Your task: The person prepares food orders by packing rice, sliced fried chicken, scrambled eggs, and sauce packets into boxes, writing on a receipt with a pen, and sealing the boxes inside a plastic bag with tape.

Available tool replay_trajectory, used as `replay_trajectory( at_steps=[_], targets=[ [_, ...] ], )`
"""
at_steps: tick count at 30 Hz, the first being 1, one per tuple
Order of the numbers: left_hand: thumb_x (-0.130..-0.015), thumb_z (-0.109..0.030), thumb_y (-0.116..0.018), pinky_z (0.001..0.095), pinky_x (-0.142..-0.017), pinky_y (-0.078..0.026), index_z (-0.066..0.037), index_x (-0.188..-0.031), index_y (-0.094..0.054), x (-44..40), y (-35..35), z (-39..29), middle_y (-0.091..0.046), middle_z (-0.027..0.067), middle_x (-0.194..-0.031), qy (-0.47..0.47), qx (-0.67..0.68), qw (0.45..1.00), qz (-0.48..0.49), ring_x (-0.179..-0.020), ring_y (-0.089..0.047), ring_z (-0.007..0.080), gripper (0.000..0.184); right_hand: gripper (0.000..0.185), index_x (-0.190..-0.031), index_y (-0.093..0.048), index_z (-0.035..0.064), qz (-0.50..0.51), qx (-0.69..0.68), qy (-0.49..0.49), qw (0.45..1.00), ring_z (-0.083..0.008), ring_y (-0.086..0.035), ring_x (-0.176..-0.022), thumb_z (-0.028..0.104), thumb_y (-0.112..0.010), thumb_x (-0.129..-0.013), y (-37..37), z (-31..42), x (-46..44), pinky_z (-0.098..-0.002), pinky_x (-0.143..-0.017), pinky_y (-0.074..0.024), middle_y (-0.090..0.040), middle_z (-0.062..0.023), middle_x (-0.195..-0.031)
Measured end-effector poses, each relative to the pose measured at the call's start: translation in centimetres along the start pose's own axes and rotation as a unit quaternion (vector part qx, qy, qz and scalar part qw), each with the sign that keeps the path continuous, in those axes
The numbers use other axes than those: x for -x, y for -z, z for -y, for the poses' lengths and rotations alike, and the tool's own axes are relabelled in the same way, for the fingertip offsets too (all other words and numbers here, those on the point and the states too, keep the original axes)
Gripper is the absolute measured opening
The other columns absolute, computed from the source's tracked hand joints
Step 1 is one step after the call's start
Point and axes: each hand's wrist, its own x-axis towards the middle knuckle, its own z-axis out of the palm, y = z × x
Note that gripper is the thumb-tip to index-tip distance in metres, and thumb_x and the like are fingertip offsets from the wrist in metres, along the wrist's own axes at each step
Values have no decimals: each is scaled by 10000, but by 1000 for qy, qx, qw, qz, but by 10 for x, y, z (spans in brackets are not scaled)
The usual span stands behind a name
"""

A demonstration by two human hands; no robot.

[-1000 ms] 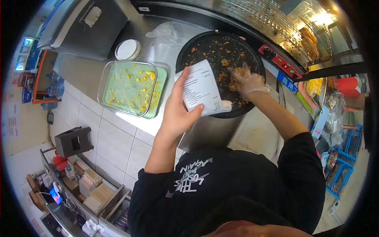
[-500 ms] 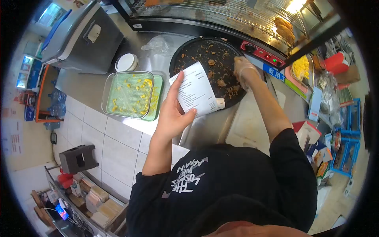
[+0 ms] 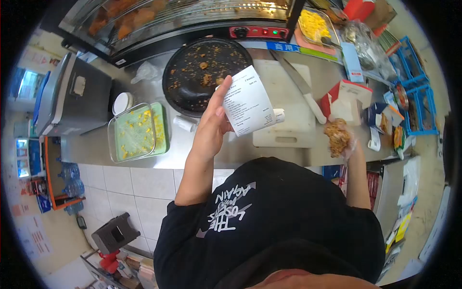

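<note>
My left hand is closed on a printed paper receipt, its text facing up, held over the counter's middle. In a clear plastic glove, my right hand grips a browned piece of fried chicken at the right. Just beyond the chicken stands an open red and white box. A round black pan strewn with crumbs lies behind the receipt, to the left. Between my hands is a white cutting board, partly hidden by the receipt, with a large knife lying across its right side.
A glass-sided food warmer spans the back. At the left are a glass dish with yellow bits on a green tray, a white-lidded jar and a grey cooler. A tray of yellow food and blue baskets sit right.
My right hand has moved from the pan's right edge to the far right, where the fried chicken now shows in it. My left hand still holds the receipt. The view has swung right.
</note>
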Motion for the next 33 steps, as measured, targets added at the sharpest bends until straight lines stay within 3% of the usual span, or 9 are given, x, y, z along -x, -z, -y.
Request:
replay_trajectory(
  at_steps=[8,15,17,19,23,26,27,31,33],
  targets=[
    [-847,-500,-380,333,-778,-464,-51,-1367,-190,-12,-49,26,-265,134,-1359,25,-46,998,23,-1150,-410,243,713,335,-1050,-518,96,-76,-25,43,996,-205,-597,-768,245,-585,-758,51,30,28,-360,-530,-514,-594,-82,-943],
    [-827,-558,-378,338,-790,-464,-30,-1361,-190,-20,-101,57,-262,140,-1359,18,-37,999,-16,-1162,-399,244,774,308,-1046,-518,94,-34,1,48,998,-207,-592,-712,228,-568,-774,85,73,1,-335,-558,-510,-588,-94,-911],
    [-820,-572,-381,349,-806,-463,-20,-1356,-194,-25,-111,68,-279,143,-1348,17,-48,998,-26,-1169,-399,252,791,311,-1066,-504,93,-40,98,101,989,-186,-570,-669,214,-556,-784,101,85,-9,-316,-541,-487,-574,-81,-838],
    [-825,-559,-382,390,-814,-472,-13,-1352,-188,-32,-124,80,-303,167,-1331,16,-39,999,-19,-1159,-420,292,783,337,-1095,-483,92,-128,162,145,968,-164,-539,-628,225,-548,-791,111,101,-24,-318,-513,-461,-552,-62,-777],
    [-834,-535,-380,413,-814,-477,-9,-1351,-177,-43,-155,87,-306,181,-1325,36,-55,998,-22,-1140,-442,310,766,367,-1142,-452,90,-113,176,108,972,-171,-556,-685,245,-546,-823,104,116,-43,-288,-581,-478,-569,-74,-857],
    [-838,-528,-376,410,-818,-475,-7,-1350,-179,-53,-174,97,-309,181,-1322,44,-60,997,-27,-1133,-449,309,757,345,-1149,-443,111,-146,339,122,922,-166,-573,-697,254,-512,-842,111,101,-80,-305,-586,-477,-576,-98,-880],
    [-840,-527,-371,404,-822,-473,-7,-1349,-183,-56,-182,101,-310,179,-1322,46,-60,997,-31,-1134,-448,306,752,335,-1130,-468,102,-154,418,121,887,-205,-568,-749,259,-502,-836,118,101,-86,-323,-627,-472,-569,-118,-922],
    [-847,-519,-363,375,-822,-469,-13,-1351,-194,-69,-202,122,-317,174,-1320,38,-81,995,-41,-1136,-447,293,734,342,-1056,-567,67,-166,701,115,684,-362,-550,-955,278,-459,-810,139,110,-114,-397,-791,-452,-544,-199,-1089],
    [-851,-524,-351,345,-810,-466,-27,-1356,-198,-80,-214,130,-323,163,-1318,51,-81,995,-33,-1135,-447,271,725,276,-1011,-577,69,-117,728,92,669,-347,-559,-920,233,-474,-814,135,143,-86,-397,-780,-451,-572,-186,-1019]
  ],
)
